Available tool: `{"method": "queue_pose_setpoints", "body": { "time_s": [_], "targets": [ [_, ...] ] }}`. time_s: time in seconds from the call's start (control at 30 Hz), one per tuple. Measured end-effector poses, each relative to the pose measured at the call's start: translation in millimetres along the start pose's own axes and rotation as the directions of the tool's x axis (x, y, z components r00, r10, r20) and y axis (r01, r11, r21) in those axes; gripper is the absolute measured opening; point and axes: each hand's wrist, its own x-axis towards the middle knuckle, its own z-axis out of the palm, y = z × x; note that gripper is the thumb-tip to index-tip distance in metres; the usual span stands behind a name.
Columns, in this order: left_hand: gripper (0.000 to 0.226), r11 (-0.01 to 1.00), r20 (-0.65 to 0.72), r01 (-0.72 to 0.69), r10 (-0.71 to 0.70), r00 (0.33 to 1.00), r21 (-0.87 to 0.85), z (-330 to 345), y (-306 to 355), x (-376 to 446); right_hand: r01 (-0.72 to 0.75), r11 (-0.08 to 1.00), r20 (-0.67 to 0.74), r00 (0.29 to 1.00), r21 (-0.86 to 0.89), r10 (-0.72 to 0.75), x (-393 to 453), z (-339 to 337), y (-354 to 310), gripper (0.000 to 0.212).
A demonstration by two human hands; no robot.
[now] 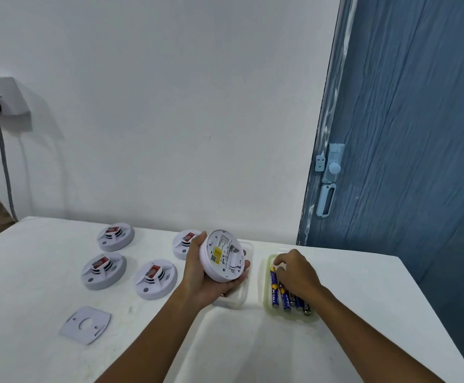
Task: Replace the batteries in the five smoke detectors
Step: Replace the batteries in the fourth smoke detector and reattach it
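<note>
I see the left hand (201,275) cupping the smoke detector (222,255) back-up near the tabletop's far edge. Right hand (294,269) curls into the battery tray (264,275); whether it pinches a battery (273,290) I cannot tell. Risk: a one-handed hold lets the detector tip during insertion.

White table (45,272) fills the lower frame, its far edge against a white wall (170,106). Flat square white plate (85,324) with a round centre hole lies near the table's front left. Blue wood-grain door (405,134) stands past the far right corner, pale blue latch (331,172) on its left edge. Wall socket (1,98) upper left, grey cable (5,167) hanging down from it.
</note>
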Motion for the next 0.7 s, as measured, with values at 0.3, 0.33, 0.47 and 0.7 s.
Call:
{"method": "queue_pose_setpoints", "body": {
  "time_s": [0.3,0.33,0.47,0.7],
  "targets": [
    [0.068,0.996,0.053,0.020,-0.025,0.998,0.092,-25.8,51.0,7.7,0.260,0.962,-0.029,0.966,0.089,-0.258,-4.5,-2.5,-73.7,0.020],
    [0.077,0.995,0.065,0.026,-0.032,0.997,0.095,-27.3,55.6,8.6,0.304,0.952,-0.006,0.953,0.037,-0.304,-3.9,-0.3,-80.6,0.022],
    [0.071,0.997,0.066,0.061,-0.065,0.996,0.054,-39.6,69.0,11.7,0.450,0.870,0.274,0.879,-0.201,-0.391,-4.1,18.7,-101.9,0.033],
    [0.063,0.995,0.043,0.091,-0.093,0.995,0.032,-50.5,78.5,12.1,0.494,0.794,0.465,0.829,-0.353,-0.309,-1.0,43.9,-107.5,0.017]
  ]
}}
